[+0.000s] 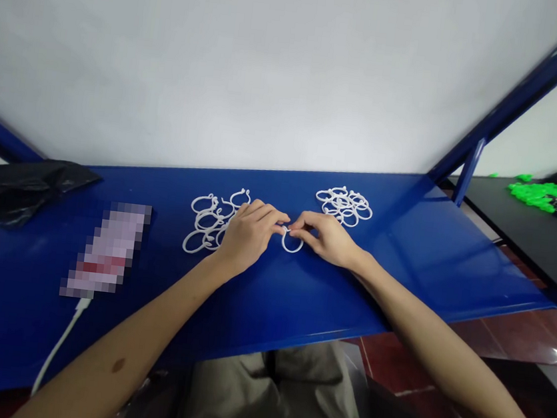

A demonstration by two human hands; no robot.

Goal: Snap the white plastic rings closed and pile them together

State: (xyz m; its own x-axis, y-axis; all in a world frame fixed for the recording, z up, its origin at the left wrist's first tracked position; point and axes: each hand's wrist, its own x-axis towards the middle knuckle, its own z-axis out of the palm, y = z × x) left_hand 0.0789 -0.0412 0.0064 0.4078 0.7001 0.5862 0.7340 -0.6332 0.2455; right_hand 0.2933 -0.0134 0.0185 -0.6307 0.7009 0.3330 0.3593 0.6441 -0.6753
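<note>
A white plastic ring (pixel 292 250) hangs between my two hands, just over the blue tabletop (pixel 268 302). Thumb and fingers of my left hand (pixel 251 233) pinch it at its upper left, where the ends of the ring meet. My right hand (pixel 328 237) pinches the same ring at the upper right. Whether its ends are joined is hidden by the fingertips. Left of my left hand lies a loose group of white rings (pixel 196 240), several with open ends, partly covered by that hand. Beyond my right hand sits a tighter pile of white rings (pixel 344 205).
A blurred-out rectangular device (pixel 107 250) with a white cable (pixel 59 348) lies at the left. Behind it is a black plastic bag (pixel 24 190). A white wall rises at the back. On a black table (pixel 507 235) at the right are bright green pieces (pixel 551 198).
</note>
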